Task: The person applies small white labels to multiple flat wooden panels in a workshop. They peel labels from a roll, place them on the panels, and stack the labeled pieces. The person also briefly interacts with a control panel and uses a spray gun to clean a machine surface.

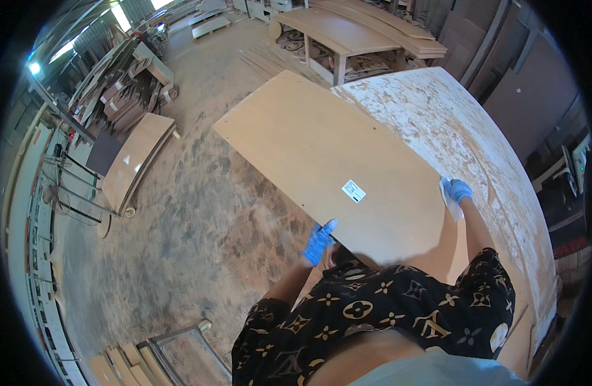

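Observation:
A large tan wood-based panel [320,144] lies before me, partly over a dust-streaked white tabletop [436,116] and jutting out to the left over the floor. A white label [354,191] with writing is stuck on its face. My left hand [318,242], in a blue glove, grips the panel's near left edge, thumb on top and fingers hidden below. On the right edge rests my right hand [456,189], also blue-gloved, closed on a white cloth or paper [451,205] that hangs against the panel.
Behind the white tabletop stands a wooden workbench [344,36] with boards on top. Panels lie on a roller stand [139,164] at left, near piled boards [127,101]. A metal frame [180,337] and wood pieces are at lower left. Dust covers the floor [180,241].

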Demonstrator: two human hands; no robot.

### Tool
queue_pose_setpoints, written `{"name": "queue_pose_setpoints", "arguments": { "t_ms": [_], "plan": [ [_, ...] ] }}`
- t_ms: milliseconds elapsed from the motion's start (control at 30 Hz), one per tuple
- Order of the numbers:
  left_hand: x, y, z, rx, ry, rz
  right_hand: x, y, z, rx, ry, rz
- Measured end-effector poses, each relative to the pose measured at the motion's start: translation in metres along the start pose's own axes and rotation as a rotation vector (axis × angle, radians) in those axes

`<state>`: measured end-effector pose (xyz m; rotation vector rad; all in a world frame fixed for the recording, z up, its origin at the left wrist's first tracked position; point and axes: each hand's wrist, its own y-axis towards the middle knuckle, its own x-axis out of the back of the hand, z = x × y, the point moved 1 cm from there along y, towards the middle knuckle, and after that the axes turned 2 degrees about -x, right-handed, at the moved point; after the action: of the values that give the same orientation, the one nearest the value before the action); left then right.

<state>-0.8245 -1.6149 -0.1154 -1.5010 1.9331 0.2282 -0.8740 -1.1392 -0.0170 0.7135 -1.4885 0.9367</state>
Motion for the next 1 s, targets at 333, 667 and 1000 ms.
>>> {"name": "queue_pose_setpoints", "arguments": {
  "t_ms": [333,667,1000],
  "plan": [
    [0.040,0.117,-0.079,-0.035,-0.086,-0.075,0.027,0.122,0.113,0.104,0.044,0.027],
    [0.085,0.226,-0.164,-0.126,-0.087,0.020,0.038,0.200,0.218,0.098,0.121,-0.002],
    [0.129,0.341,-0.264,0.184,0.260,0.158,0.045,0.228,0.269,-0.125,0.175,0.054]
  ]
}}
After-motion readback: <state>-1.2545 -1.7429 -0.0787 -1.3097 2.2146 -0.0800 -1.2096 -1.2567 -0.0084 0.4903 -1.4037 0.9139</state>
